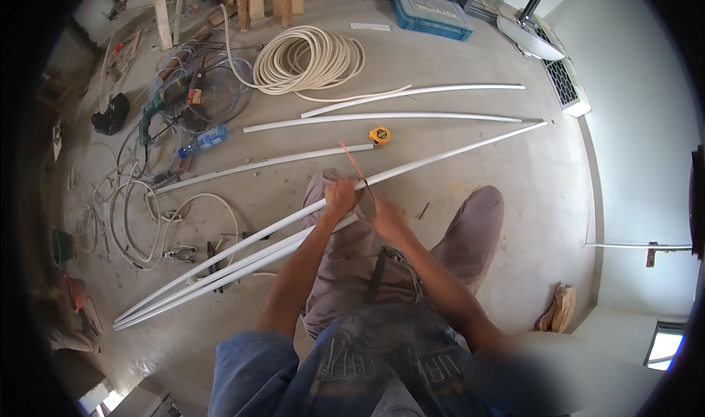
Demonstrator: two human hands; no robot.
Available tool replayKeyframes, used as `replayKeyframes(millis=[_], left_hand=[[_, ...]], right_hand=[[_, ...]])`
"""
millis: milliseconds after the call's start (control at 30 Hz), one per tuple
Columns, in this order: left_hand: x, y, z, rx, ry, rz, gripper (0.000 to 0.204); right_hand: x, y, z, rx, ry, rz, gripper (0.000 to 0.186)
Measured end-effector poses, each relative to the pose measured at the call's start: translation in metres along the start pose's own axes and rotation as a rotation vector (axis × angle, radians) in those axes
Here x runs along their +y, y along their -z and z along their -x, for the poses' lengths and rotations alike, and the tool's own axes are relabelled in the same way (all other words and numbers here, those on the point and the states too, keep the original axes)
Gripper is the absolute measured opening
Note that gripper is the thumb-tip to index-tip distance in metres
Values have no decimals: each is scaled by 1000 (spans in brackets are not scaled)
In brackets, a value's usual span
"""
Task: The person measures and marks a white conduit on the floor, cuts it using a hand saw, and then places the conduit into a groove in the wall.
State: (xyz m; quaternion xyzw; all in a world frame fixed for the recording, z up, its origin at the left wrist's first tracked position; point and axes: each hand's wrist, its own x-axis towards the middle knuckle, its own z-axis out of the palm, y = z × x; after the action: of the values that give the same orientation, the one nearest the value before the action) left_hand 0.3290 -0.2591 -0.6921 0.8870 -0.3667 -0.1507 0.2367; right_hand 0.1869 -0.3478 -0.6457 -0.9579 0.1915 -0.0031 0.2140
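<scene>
A long white plastic pipe [440, 158] runs slantwise across my lap, its far end out to the right. My left hand [342, 196] is closed around it over my left knee. Just right of that grip, a thin orange saw blade [352, 159] lies across the pipe, touching it. The blade's near end goes into my right hand [389, 217], which is closed on it; the fingers are partly hidden. Beneath the held pipe, several more white pipes [257, 258] lie bunched, reaching under my left forearm.
Beyond my knees lie loose white pipes [389, 116], a yellow tape measure [379, 136] and a coiled cream hose [308, 61]. To the left are a plastic bottle [203, 141], a green power tool [152, 116] and tangled cables [132, 211]. A blue tool case [430, 15] stands at the back.
</scene>
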Motion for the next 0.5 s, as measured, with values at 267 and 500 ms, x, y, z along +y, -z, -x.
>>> replayKeyframes(millis=[267,500], left_hand=[[-1,-7,-5,35,-16,26,28],[-14,-8,-3,45,-19,-35,24]], right_hand=[[-8,36,-1,-212,-136,-54,19],[-15,35,44,-200,-177,-55,23]])
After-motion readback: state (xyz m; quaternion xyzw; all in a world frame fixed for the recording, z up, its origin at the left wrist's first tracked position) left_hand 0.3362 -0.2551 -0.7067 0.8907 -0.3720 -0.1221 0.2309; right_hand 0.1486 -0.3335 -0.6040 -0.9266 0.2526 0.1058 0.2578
